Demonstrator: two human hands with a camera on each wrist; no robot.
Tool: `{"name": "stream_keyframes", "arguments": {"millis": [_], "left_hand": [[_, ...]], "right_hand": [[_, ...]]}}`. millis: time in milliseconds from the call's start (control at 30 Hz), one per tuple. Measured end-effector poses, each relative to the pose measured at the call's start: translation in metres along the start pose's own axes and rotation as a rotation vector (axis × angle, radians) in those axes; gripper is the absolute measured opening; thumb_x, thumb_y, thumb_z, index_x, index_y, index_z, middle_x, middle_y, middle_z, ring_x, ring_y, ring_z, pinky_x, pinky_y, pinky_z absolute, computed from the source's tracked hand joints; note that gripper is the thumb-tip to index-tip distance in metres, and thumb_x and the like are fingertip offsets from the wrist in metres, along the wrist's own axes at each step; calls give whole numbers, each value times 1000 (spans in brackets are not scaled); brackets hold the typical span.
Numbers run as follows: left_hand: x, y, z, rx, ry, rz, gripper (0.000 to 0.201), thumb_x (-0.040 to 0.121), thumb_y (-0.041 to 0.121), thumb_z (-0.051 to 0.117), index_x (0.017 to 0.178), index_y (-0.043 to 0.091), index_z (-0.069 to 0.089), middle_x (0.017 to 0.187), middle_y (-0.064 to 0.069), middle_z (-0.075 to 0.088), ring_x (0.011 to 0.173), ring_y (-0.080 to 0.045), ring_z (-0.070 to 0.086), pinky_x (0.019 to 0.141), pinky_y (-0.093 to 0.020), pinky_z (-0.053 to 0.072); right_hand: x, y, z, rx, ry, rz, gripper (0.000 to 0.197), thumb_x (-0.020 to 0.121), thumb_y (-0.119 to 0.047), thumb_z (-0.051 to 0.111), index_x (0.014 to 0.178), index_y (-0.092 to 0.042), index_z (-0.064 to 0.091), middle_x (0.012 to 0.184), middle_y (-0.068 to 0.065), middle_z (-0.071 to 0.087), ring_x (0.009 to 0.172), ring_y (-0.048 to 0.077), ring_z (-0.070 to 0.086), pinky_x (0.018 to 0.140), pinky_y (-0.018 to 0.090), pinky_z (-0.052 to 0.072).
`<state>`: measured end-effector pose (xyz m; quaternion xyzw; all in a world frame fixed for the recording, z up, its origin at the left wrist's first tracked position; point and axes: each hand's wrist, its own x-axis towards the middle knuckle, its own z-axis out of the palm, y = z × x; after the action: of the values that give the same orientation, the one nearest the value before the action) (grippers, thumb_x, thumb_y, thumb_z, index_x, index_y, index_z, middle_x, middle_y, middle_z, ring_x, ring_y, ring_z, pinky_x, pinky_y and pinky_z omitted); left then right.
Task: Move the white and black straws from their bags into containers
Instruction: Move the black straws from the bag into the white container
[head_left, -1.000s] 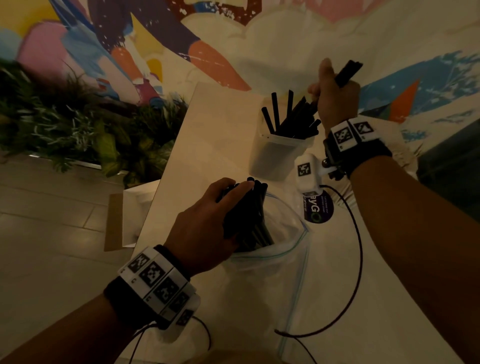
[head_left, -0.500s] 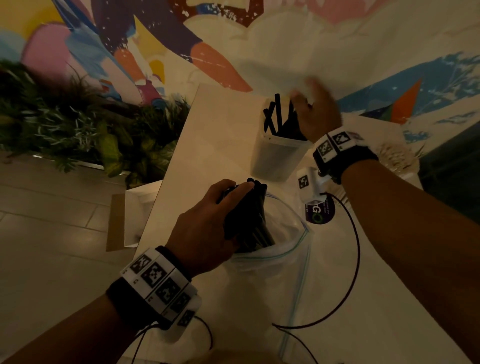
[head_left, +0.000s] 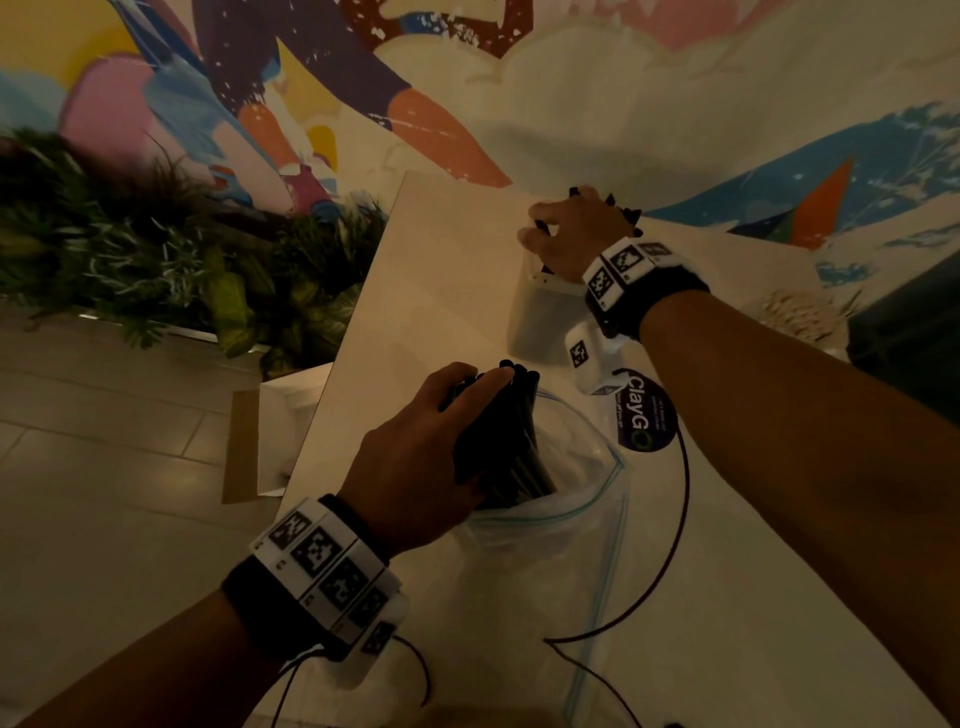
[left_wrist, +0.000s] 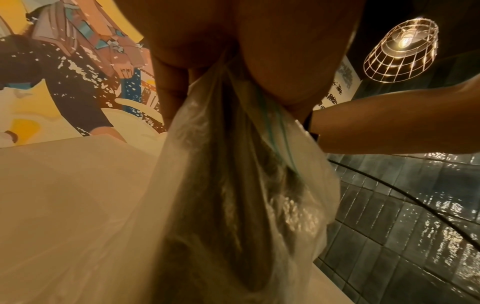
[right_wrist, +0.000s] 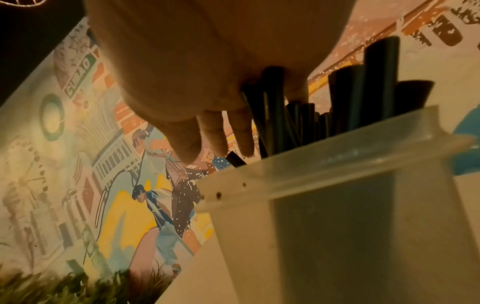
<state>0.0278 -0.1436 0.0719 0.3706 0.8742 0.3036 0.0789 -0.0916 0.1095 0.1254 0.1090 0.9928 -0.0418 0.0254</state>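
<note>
Both forearms are bare, with no sleeves. The left hand (head_left: 415, 457) and the right hand (head_left: 576, 234) wear no gloves or rings. Each wrist carries a black strap (head_left: 260, 597) topped by a band of white blocks (head_left: 327, 566) printed with black square tag patterns. A white camera housing (head_left: 592, 358) with one such tag hangs under the right wrist. Thin black cables (head_left: 670, 525) run from both wrist units.

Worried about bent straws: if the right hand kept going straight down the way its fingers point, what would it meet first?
Probably the black straws standing in the translucent plastic container; the right hand is already on their tops.
</note>
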Motion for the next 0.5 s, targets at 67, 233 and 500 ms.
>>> {"name": "stream_keyframes", "arguments": {"millis": [67,233,500], "left_hand": [[0,0,1,2,3,0,95,71,36,76,140,46,12,145,7,28,106,-23,56,69,-40,58],[2,-1,2,3,0,4,94,70,40,75,141,45,13,145,7,28,106,-22,56,69,-41,58],[7,2,1,15,5,10,90,71,42,73,141,42,17,142,9,29,101,-23,57,67,-41,58]], "right_hand": [[0,5,1,137,120,-7,46,91,-46,47,133,-26,51,140,7,48,128,29,42,107,48,33],[-52,16,-14,533,508,-80,38,87,-36,56,118,-16,64,116,2,67,105,14,63,94,35,51],[-189,10,11,984,-232,-59,96,64,-18,85,141,-40,31,139,-14,46,117,4,52,96,34,51]]}}
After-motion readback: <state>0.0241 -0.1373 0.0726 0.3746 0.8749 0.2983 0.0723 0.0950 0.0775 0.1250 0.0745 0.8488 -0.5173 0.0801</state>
